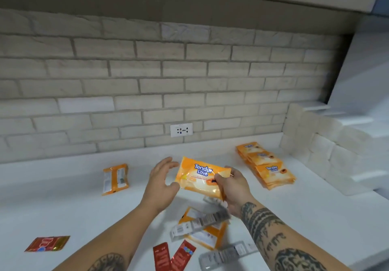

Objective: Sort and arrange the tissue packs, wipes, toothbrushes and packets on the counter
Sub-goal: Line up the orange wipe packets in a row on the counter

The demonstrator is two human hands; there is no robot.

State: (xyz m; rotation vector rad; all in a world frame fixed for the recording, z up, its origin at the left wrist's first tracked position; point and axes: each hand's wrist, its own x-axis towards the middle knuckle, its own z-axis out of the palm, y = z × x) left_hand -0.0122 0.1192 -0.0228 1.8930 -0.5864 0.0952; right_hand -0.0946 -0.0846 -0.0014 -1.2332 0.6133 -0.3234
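Wipes pack (200, 178) was held by right hand (231, 188) fingers; left hand (162, 180) fingers spread wide at its other end. Stack (267, 165) right of them looked done. Remaining: loose pack (115, 179) left of them, toothbrushes (202, 222), red packets (174, 256) below.

An orange pack (202, 178) is held tilted, label up; a stack (266, 165) of the same lies at right. One face-down pack (115, 179) lies at left; toothbrushes (200, 224) and red packets (161, 258) are scattered nearest.
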